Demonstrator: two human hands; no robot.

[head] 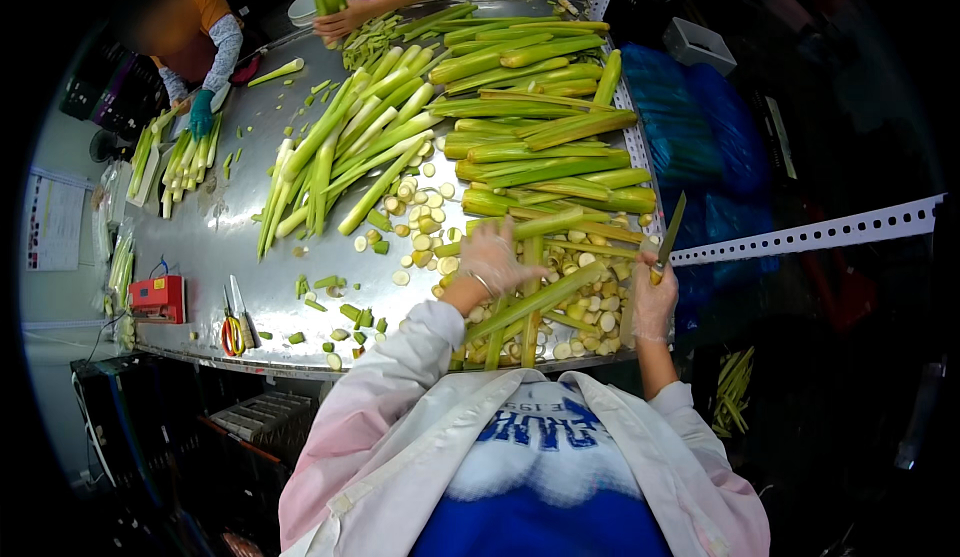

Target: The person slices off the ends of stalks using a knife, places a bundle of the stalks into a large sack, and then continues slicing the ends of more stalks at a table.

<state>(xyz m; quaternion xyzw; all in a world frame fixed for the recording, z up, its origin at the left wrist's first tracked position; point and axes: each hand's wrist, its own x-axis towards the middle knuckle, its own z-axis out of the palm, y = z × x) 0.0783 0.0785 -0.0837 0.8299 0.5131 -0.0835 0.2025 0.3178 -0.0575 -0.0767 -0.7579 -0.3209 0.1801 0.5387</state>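
Note:
My left hand point(495, 261), in a clear thin glove, lies palm down over a long green vegetable stalk point(547, 222), thumb spread from the fingers. The fingertips touch or nearly touch that stalk; no grip around it shows. At the table's right edge my right hand point(651, 306), also gloved, is closed around the handle of a knife point(673, 231), blade pointing up and away from me. Between my hands a pale green stalk point(544, 300) lies slantwise over other stalks and a heap of round cut ends point(600, 321).
Thick untrimmed stalks point(547, 159) are stacked ahead, with trimmed stalks point(352, 137) to their left. Scissors point(234, 328) and a red device point(156, 300) lie on the metal table point(217, 249). A perforated metal bar point(810, 236) juts right. Two people work across the table.

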